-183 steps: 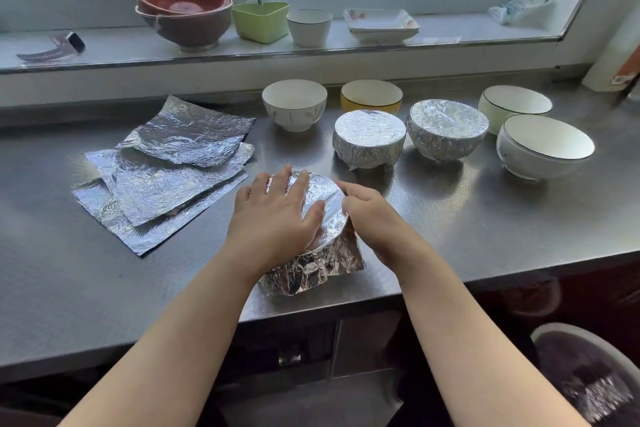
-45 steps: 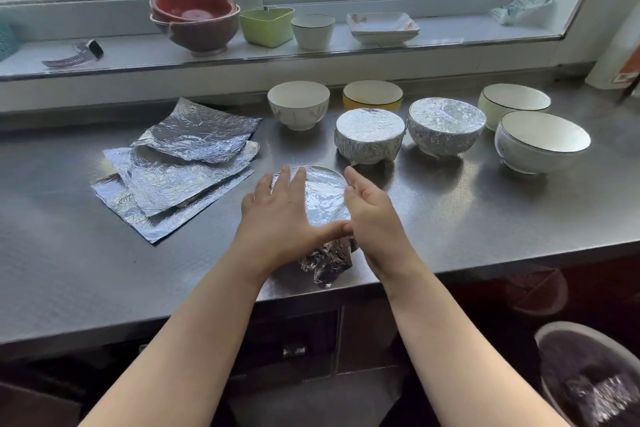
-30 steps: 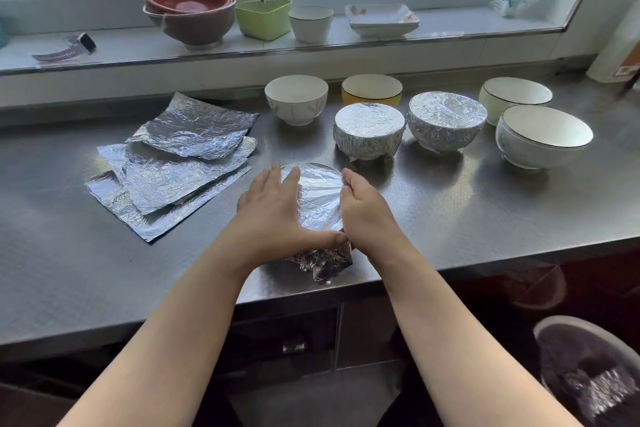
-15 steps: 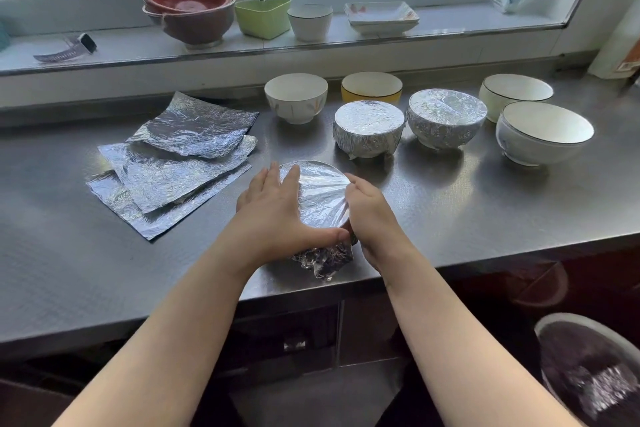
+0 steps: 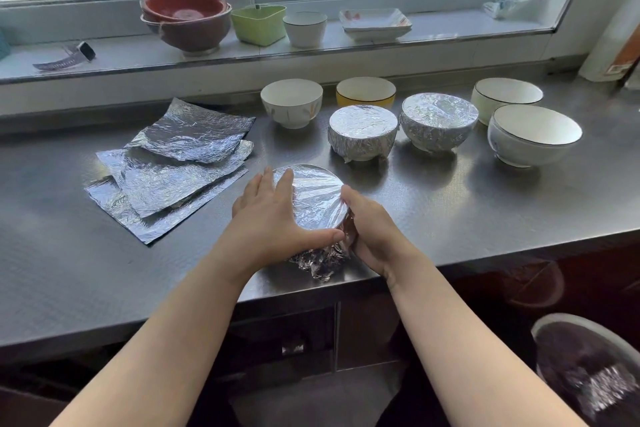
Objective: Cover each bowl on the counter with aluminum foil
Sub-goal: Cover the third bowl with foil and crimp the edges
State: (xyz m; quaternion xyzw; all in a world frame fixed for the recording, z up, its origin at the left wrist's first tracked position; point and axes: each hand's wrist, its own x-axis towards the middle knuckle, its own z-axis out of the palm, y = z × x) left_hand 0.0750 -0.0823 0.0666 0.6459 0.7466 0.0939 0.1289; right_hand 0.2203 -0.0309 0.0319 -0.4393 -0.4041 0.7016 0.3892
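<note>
Near the counter's front edge stands a bowl wrapped in foil (image 5: 317,199), with crumpled foil bunched at its near side. My left hand (image 5: 273,218) lies flat on its foil top, thumb along the near rim. My right hand (image 5: 374,229) curls round the bowl's right side and presses the foil against it. Behind stand two foil-covered bowls (image 5: 362,133) (image 5: 438,121). Uncovered bowls: a white one (image 5: 291,102), a yellow one (image 5: 365,92), and two white ones at the right (image 5: 507,94) (image 5: 535,133). Several foil sheets (image 5: 173,166) lie stacked to the left.
The steel counter (image 5: 450,204) ends just before my wrists. On the windowsill (image 5: 114,55) stand stacked red-brown bowls (image 5: 185,21), a green container (image 5: 258,24), a white cup (image 5: 304,28) and a square dish (image 5: 375,22). A bin (image 5: 585,374) holding foil sits at the lower right.
The loose foil flap at the bowl's near side has been folded in and crumpled tight. My right hand has slid from the rim down round the bowl's right side.
</note>
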